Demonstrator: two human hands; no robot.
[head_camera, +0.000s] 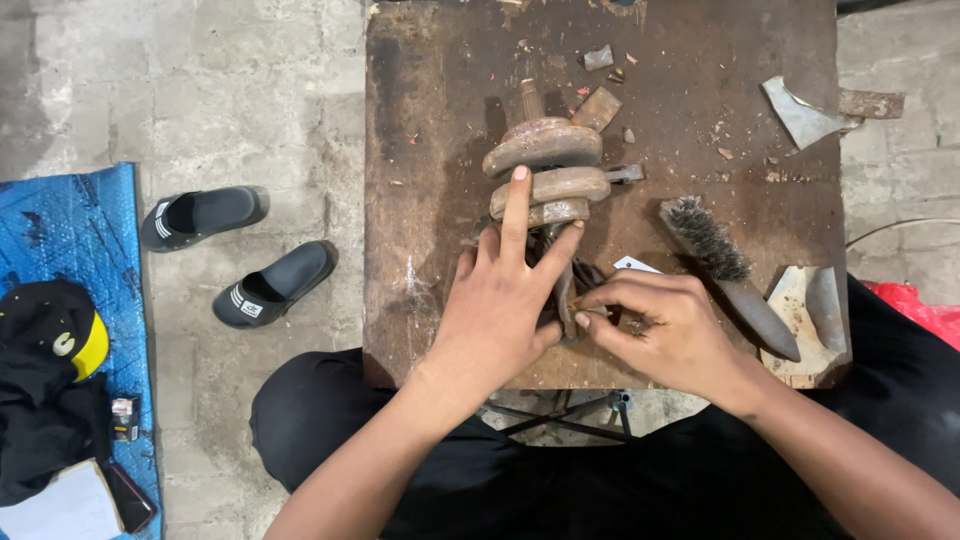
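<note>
Lying mid-board on the worn wooden work board: rusty stacked metal part. Pinning it steady with left hand, fingers spread, forefinger pressing. Pinching something small against its near end with right hand, fingertips together. Resting right of it: wire brush.

Off at 9 o'clock, two black slides sit on the concrete; a blue mat at 8 o'clock carries a black-and-yellow cap. Wire brush at 3 o'clock, metal scrap around 1.
</note>
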